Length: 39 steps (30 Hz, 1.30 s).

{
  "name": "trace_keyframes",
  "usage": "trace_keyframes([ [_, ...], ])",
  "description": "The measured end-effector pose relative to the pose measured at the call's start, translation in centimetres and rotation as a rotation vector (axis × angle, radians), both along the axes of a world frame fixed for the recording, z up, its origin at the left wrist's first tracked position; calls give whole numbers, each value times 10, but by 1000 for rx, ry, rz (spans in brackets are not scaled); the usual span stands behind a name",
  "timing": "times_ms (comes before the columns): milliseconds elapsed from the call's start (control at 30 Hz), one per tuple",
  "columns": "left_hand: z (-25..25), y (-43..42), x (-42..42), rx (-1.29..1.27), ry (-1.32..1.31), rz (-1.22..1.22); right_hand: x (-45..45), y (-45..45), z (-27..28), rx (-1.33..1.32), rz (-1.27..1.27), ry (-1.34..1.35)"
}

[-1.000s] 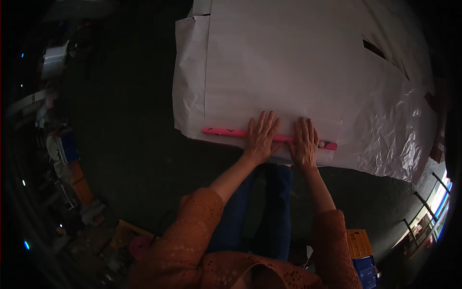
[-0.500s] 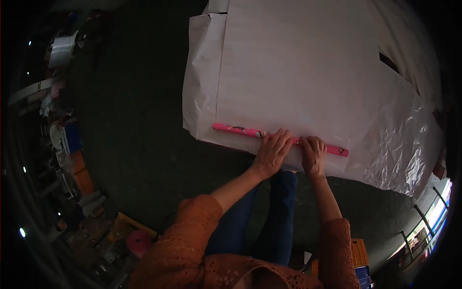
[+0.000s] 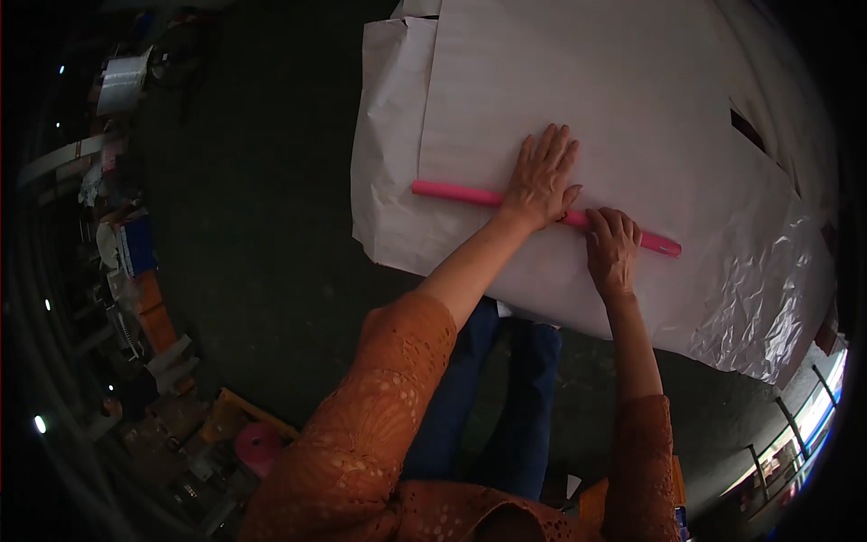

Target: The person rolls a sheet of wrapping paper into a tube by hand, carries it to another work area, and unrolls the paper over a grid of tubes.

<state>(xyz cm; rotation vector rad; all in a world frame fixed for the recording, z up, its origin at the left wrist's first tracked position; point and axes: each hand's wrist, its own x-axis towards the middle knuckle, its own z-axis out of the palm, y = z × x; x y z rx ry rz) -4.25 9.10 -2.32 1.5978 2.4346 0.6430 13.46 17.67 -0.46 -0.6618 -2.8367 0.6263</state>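
A thin pink roll (image 3: pixel 459 192), which looks like rolled printed paper, lies slightly slanted across a white sheet-covered table (image 3: pixel 632 108). My left hand (image 3: pixel 540 181) rests over the middle of the roll, its palm on it and its fingers stretched out flat toward the far side. To its right, my right hand (image 3: pixel 614 246) curls its fingers over the roll, with the thumb side near the left hand. Both ends of the roll stick out beyond my hands. The part under my left palm is hidden.
The white covering is wrinkled and shiny at the right, with a dark slit (image 3: pixel 747 132) farther back. Dark floor (image 3: pixel 262 226) lies to the left. A pink spool (image 3: pixel 258 447) and a yellow crate (image 3: pixel 221 411) stand at lower left, beside cluttered shelves.
The roll has moved away from the table's near edge and turned, its printed pictures now mostly out of sight. My left hand has slid forward and flattened; my right hand moved forward too.
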Motion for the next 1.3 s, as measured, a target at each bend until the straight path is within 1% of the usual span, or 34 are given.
trace_keyframes([
  [67,-4,-6,3,15,-4,-1,1,-4,-8,0,-18,-14],
  [133,-5,-42,30,132,43,-91,17,-23,-5,35,-25,37],
  [200,0,-89,74,120,3,-116,46,-47,-7,-1,-30,-10],
  [267,12,-129,113,-87,-50,-125,67,-65,-3,-9,-39,-42],
  [300,14,-136,120,-76,-64,-133,74,-72,-2,-15,-29,-50],
  [367,18,-141,125,-201,-117,-96,73,-74,-1,-3,-16,-46],
  [400,12,-137,122,-195,-122,-101,73,-70,-1,2,-21,-53],
  [467,6,-105,95,-142,-33,-75,49,-55,17,10,-48,-23],
  [533,12,-64,57,-166,-13,-75,29,-37,21,20,-46,3],
  [600,6,-26,23,-41,-6,-58,14,-17,15,35,-46,26],
  [633,4,-11,9,-29,-13,-66,7,-9,8,-2,-33,39],
  [700,2,7,-11,30,78,-80,8,-4,-1,-33,-24,53],
  [800,4,-16,-1,113,97,-63,16,-9,-11,-14,-26,36],
  [867,17,-61,32,143,77,-78,40,-33,-9,-31,-50,30],
  [933,15,-115,76,105,1,-77,65,-55,-5,-53,-50,0],
  [1000,12,-155,115,-112,-74,-66,84,-71,-10,-88,-56,-39],
  [1033,13,-156,115,-139,-50,-40,85,-71,-14,-115,-30,-14],
  [1100,13,-152,115,-244,-129,-44,81,-66,-12,27,-10,16],
  [1167,5,-118,90,-197,-59,-16,60,-50,8,22,-18,6],
  [1233,8,-72,51,-165,11,-27,42,-30,17,27,-34,-12],
  [1300,9,-30,13,-68,-12,-20,25,-12,18,38,18,16],
])
